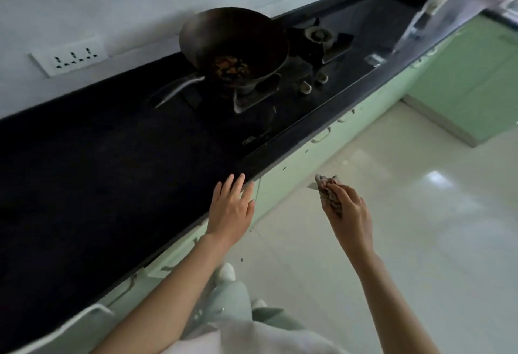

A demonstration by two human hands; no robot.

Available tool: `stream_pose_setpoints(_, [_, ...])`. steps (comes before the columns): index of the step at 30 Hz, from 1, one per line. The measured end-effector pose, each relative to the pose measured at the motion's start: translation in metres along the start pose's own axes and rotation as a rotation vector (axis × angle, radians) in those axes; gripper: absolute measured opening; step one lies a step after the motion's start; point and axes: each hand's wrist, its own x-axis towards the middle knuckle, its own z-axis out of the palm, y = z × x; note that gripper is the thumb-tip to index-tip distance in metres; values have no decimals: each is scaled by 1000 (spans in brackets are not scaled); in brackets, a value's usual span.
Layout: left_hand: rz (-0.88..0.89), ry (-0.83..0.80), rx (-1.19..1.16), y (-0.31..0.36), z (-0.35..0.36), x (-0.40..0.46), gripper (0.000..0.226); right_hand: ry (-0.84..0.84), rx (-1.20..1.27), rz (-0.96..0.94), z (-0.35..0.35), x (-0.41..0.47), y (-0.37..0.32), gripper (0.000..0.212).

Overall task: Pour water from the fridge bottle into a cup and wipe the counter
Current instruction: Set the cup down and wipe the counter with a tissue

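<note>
The right hand [347, 210] is pinching a bunched grey cloth [329, 194] out over the floor, just off the front edge of the black table [112, 171]; the left hand [231, 208] is hovering with its fingers spread and relaxed at that edge, holding nothing. No bottle or cup is showing. The step in hand looks like the wipe. To do it well, the cloth should be opened flatter, pressed onto the bare stretch toward 9 o'clock, and drawn in overlapping strokes, keeping clear of the wok [234, 45] and burners at 12 o'clock.
</note>
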Motion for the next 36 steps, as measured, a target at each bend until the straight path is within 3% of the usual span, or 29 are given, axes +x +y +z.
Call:
stream_pose_setpoints(12, [615,41,-46,146,14,150,46,363,-214,252,-67,-10,69,38])
stream_pose_setpoints(18, [859,-2,-63,220,24,186,47,460,-342,411,-89,-27,103,39])
stream_pose_setpoints(26, [915,-148,-143,321,63,189,42,520,-407,650,-120,-48,174,31])
stream_pose_setpoints(36, [912,-99,-164,488,93,245,37,528,-416,632,-225,-4,332,31])
